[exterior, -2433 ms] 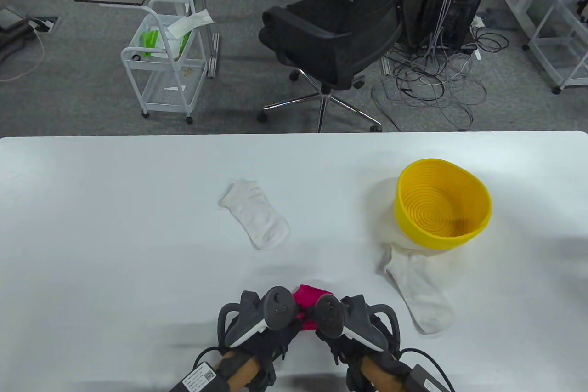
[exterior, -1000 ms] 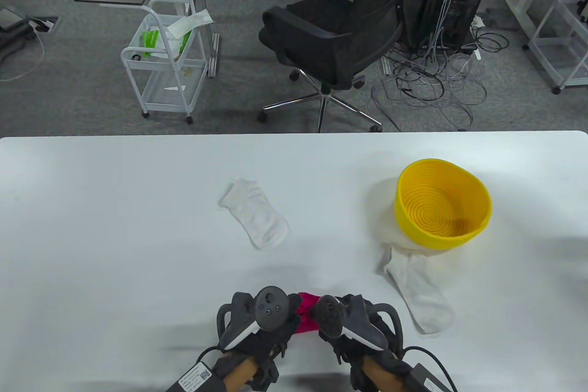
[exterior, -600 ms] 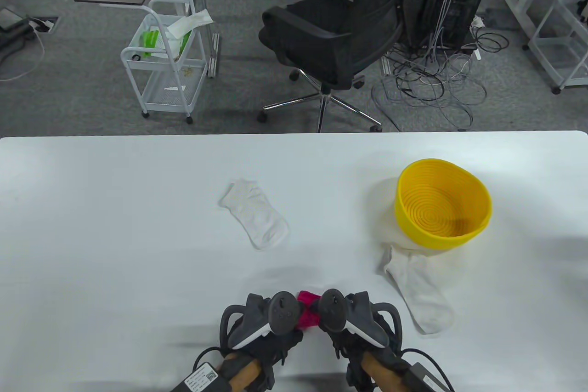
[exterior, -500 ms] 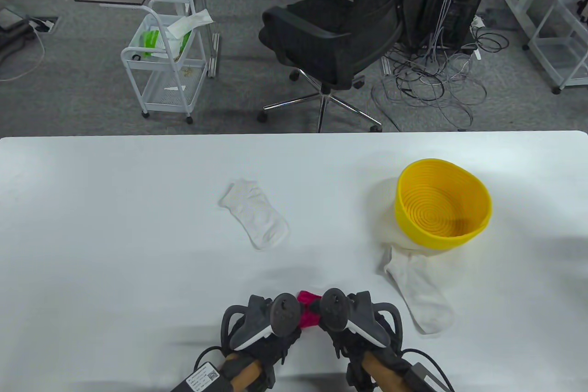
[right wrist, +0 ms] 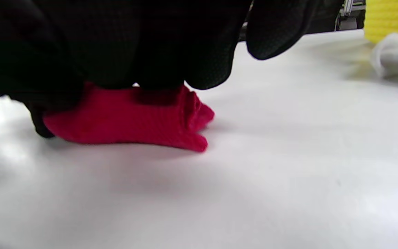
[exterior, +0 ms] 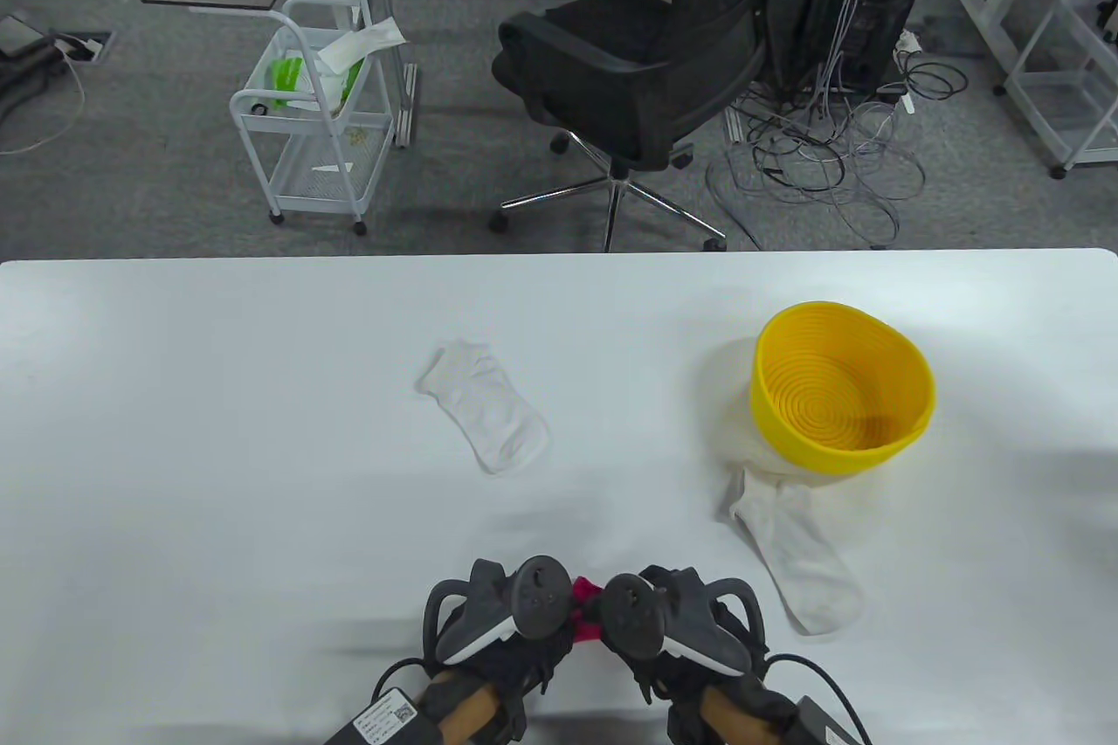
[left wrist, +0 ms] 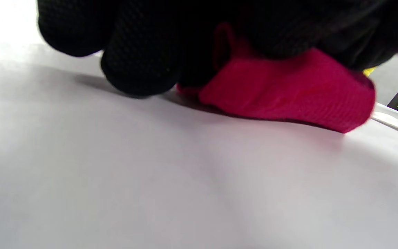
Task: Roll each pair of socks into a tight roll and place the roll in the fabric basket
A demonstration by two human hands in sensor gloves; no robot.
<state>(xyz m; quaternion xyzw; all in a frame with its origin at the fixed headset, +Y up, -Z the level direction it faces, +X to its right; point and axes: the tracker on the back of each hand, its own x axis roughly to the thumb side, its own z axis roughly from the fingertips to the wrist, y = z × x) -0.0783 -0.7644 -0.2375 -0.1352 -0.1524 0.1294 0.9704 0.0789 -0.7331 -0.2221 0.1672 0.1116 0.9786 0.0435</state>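
We see a white table (exterior: 218,448) with a yellow fabric basket (exterior: 843,389) standing on its right half, nothing inside. A long white sock (exterior: 799,553) lies flat just in front of the basket, one end reaching under it; a shorter white sock (exterior: 485,406) lies flat near the middle, well apart from both. At the near edge our left hand (exterior: 498,618) and right hand (exterior: 677,618) sit close together, fingers curled down onto a magenta sock bundle (right wrist: 130,121) that rests on the tabletop between them, each hand gripping one end. Only a sliver of magenta shows from above.
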